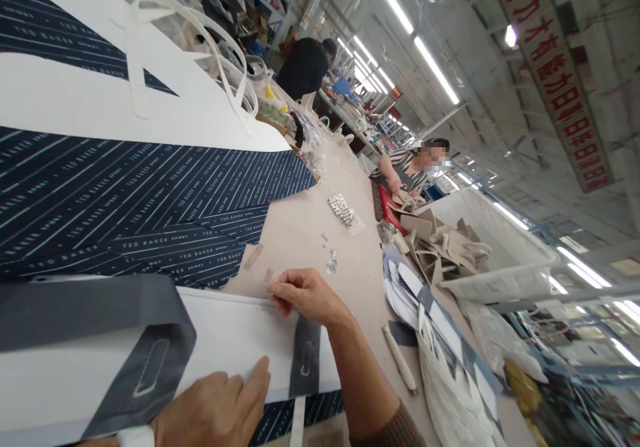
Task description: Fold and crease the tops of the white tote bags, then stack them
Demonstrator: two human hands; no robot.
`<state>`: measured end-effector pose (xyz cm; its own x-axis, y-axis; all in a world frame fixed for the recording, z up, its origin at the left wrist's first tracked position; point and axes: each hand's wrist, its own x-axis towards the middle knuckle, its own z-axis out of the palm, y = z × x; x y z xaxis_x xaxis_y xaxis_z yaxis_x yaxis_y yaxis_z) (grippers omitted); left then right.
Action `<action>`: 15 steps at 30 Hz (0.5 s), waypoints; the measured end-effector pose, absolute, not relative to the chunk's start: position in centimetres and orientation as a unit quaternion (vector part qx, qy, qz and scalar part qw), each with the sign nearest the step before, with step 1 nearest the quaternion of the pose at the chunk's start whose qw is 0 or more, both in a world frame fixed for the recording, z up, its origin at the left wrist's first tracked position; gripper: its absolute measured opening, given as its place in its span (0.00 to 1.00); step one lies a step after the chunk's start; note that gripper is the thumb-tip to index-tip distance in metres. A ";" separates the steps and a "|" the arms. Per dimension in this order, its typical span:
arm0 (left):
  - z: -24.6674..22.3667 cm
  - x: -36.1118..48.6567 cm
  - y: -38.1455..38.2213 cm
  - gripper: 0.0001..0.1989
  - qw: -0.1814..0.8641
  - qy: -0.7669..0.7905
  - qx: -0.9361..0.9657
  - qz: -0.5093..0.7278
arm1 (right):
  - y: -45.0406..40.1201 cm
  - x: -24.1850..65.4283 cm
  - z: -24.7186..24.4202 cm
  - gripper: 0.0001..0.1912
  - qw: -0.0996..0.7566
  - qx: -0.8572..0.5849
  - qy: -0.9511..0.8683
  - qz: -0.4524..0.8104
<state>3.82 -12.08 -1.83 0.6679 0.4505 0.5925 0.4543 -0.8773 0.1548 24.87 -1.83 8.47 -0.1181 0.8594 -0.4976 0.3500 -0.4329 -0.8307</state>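
Observation:
A white panel (pixel 235 324) with dark grey patches lies along the bottom left, over navy printed fabric. Stitched oblong loops show on the grey patches (pixel 150 367). My left hand (pixel 210 404), a white band at its wrist, rests on the panel with its fingers stretched out. At the panel's far edge my right hand (pixel 313 297) is closed in a pinch; what is between its fingertips is too small or hidden to make out. The right forearm crosses the panel's right end. Below that end hangs a narrow white strap (pixel 297 420).
Navy printed sheets (pixel 165 194) and white pieces with strap handles (pixel 187 14) cover the left. On the table (pixel 300 227) lie a silvery packet (pixel 345 212) and small clear bits. Cut pieces (pixel 425 294), a white stick-like tool (pixel 400 360) and a white bin (pixel 505 274) stand right. A co-worker sits beyond.

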 end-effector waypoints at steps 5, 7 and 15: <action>-1.4 3.2 -11.8 0.13 0.021 -0.190 -0.951 -0.245 | -2.6 24.5 8.1 0.09 0.164 -0.634 -0.521 0.547; -1.4 3.1 -11.8 0.14 0.025 -0.191 -0.952 -0.236 | -2.4 24.5 8.0 0.08 0.141 -0.628 -0.538 0.544; -0.1 3.1 -11.5 0.12 0.022 -0.199 -0.943 -0.265 | -2.6 23.9 8.1 0.07 0.137 -0.622 -0.570 0.519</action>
<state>3.12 -11.51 -0.12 0.7799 0.3645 0.5089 0.3876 -0.9196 0.0648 23.94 -2.58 8.09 -0.1887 0.8513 -0.4895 0.5670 -0.3126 -0.7621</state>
